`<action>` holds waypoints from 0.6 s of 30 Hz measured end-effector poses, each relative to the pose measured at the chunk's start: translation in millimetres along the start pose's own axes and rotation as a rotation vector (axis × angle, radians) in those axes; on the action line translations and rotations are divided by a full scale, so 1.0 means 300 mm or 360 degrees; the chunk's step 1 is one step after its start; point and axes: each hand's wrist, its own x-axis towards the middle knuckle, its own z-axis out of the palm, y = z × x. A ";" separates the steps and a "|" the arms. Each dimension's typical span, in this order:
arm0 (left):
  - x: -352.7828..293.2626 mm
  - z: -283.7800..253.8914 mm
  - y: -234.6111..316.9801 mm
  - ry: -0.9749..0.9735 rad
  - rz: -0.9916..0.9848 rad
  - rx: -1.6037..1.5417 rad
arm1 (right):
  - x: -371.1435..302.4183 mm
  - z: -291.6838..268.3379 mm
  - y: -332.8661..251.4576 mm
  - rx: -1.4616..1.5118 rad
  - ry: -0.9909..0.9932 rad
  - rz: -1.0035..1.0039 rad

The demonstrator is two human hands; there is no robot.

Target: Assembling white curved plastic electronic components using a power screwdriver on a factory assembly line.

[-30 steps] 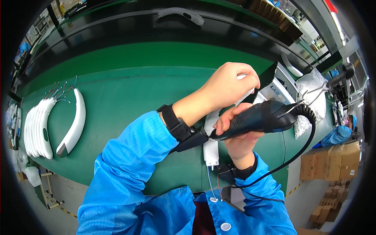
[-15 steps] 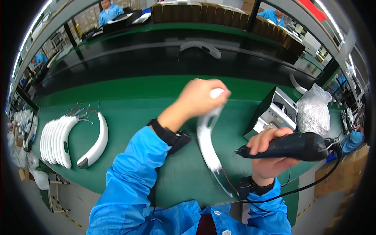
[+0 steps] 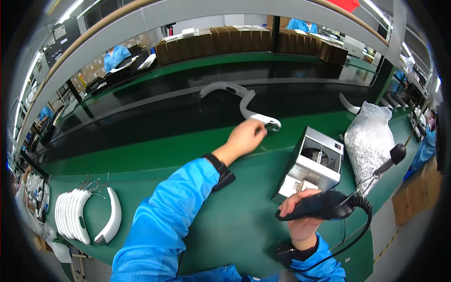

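My right hand (image 3: 303, 228) is wrapped round a black corded electric screwdriver (image 3: 314, 207), its narrow end pointing left. A coiled cable runs from its rear. My left hand (image 3: 244, 137) reaches forward over the bench edge. Its fingers are loosely bent and slightly blurred, with no object visible between them. Just beyond its fingertips lies a curved white plastic housing (image 3: 249, 110) on the dark belt, its far end meeting another curved white housing (image 3: 225, 87). At the left of the bench stand several white housings (image 3: 70, 216) in a row with wires at their tops; one separate housing (image 3: 112, 216) lies beside them.
A metal box-shaped screw feeder (image 3: 312, 164) stands right of centre, ahead of my right hand. Behind it sits a clear plastic bag (image 3: 371, 141) full of small pale pieces. Brown cartons (image 3: 211, 44) line the far side. A metal rail crosses above; people in blue work beyond.
My left hand has carried the white housing forward onto the belt and let go of it. My right hand still holds the screwdriver, now lower in view. The view has shifted.
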 end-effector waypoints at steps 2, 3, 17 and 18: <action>0.142 0.005 -0.023 0.0248 -0.0183 0.0019 | -0.001 -0.012 0.026 -0.0012 0.0092 0.0047; 0.208 0.011 -0.098 0.0420 -0.0082 0.0220 | -0.005 -0.009 0.036 -0.0028 0.0082 0.0063; 0.462 0.009 -0.445 0.0092 0.0317 0.1466 | 0.004 0.015 0.063 -0.0050 0.0275 0.0032; 0.460 -0.024 -0.410 0.0089 0.0299 0.1529 | -0.004 0.004 0.057 -0.0088 0.0270 0.0047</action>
